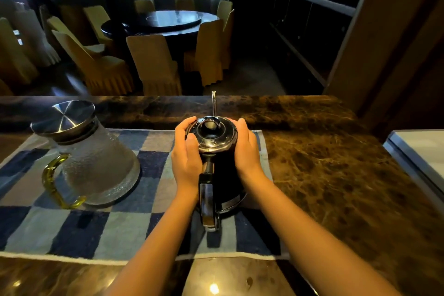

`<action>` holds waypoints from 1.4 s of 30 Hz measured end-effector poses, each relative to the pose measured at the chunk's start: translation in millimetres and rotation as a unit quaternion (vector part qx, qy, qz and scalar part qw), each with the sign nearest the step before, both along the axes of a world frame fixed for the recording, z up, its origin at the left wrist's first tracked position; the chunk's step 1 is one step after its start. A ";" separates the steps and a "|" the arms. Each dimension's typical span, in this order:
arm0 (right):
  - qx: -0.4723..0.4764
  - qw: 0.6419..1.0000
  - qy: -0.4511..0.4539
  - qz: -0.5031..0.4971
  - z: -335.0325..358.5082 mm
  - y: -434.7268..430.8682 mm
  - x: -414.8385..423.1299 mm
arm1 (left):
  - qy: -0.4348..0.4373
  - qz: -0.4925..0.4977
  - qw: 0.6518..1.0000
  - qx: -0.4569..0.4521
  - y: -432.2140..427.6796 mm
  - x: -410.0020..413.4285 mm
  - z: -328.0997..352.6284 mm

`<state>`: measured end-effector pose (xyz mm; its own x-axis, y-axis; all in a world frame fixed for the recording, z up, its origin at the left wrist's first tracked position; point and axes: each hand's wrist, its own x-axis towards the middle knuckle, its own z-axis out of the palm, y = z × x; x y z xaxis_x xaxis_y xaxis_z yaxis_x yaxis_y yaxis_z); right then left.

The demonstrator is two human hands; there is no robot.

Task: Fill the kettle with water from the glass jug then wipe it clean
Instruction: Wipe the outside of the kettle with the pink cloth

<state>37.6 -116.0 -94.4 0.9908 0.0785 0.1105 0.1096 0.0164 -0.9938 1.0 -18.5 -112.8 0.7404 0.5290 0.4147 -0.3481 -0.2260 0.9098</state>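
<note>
A black kettle (224, 185) with a shiny lid, a thin spout pointing away and a handle toward me stands on a blue checked towel (79, 230). My left hand (186, 156) wraps the kettle's left side, thumb resting on the lid rim. My right hand (247, 149) cups its right side. The glass jug (96, 163), textured, with a steel lid and a yellow handle, stands upright on the towel to the left, apart from both hands.
The towel lies on a brown marble counter (324, 163). A white slab (418, 151) sits at the counter's right edge. Beyond the counter are a round dining table (168, 21) and covered chairs.
</note>
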 end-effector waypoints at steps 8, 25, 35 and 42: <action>0.038 0.990 0.038 -0.134 -83.5 -16.9 -42.0 | 0.027 -0.007 1.000 0.013 0.2 -3.3 6.0; 0.135 0.927 -0.063 0.345 92.0 -4.7 -79.9 | 0.044 -0.129 0.984 -0.114 0.7 -116.6 75.6; -0.085 0.881 -0.256 0.389 100.4 17.1 -71.1 | 0.090 -0.110 0.966 -0.214 11.8 -144.1 76.1; -0.274 0.807 -0.286 0.437 98.2 27.8 -50.2 | 0.111 -0.170 0.866 -0.457 3.7 -152.3 75.4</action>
